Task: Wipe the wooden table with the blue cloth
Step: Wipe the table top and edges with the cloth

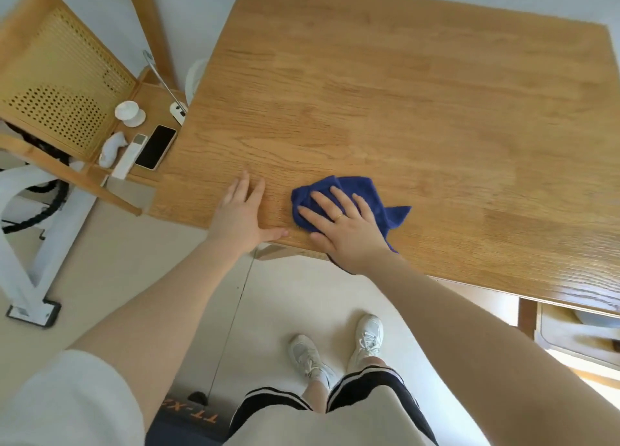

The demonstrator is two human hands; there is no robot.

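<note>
The wooden table [402,93] fills the upper right of the head view. A crumpled blue cloth [362,190] lies near its front edge, one corner hanging over that edge. My right hand [345,227] lies flat on top of the cloth with fingers spread, pressing it onto the wood. My left hand [241,214] rests palm down on the bare tabletop just left of the cloth, fingers apart, holding nothing.
A low wooden side stand [147,100] left of the table carries a phone [156,147], a white remote [129,155] and small white figurines. A rattan-panelled chair [63,86] and a white frame [23,244] stand further left. My feet are on the pale floor below the table edge.
</note>
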